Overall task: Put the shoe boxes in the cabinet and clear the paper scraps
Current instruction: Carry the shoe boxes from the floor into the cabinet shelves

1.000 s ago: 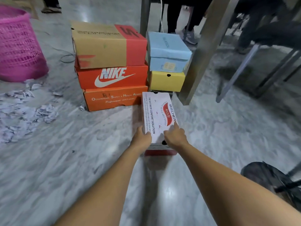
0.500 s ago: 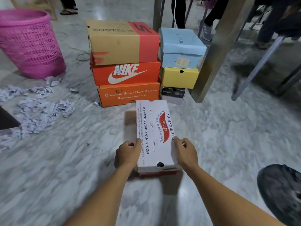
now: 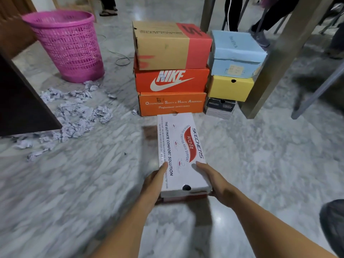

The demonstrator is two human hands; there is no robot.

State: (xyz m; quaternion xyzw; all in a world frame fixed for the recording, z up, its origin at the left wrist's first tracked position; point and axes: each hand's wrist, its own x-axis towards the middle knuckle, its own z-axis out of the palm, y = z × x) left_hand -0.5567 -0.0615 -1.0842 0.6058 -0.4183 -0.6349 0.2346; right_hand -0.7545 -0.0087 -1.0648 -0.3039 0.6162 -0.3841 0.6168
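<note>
- got the white skechers box (image 3: pixel 181 155) right in front of the nike box (image 3: pixel 171 81), far end just short of that stack, looks lifted off the floor.
- my left hand (image 3: pixel 152 185) grips one long side with the thumb on the lid, my right hand (image 3: pixel 214 181) clamps the other. one each side, so it rides level and the lid can't lift.
- paper scraps (image 3: pixel 78 116) lie left of the nike box, not yet cleared.
- pink basket (image 3: pixel 68 45) sits left of the nike box and behind, probably for them.
- dark cabinet (image 3: pixel 24 101) far left of the nike box, i reckon that's where this goes.

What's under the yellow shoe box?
A smaller black-and-white box lies under the yellow shoe box, on the floor. Only its front end shows; its top and rear are covered.
</note>
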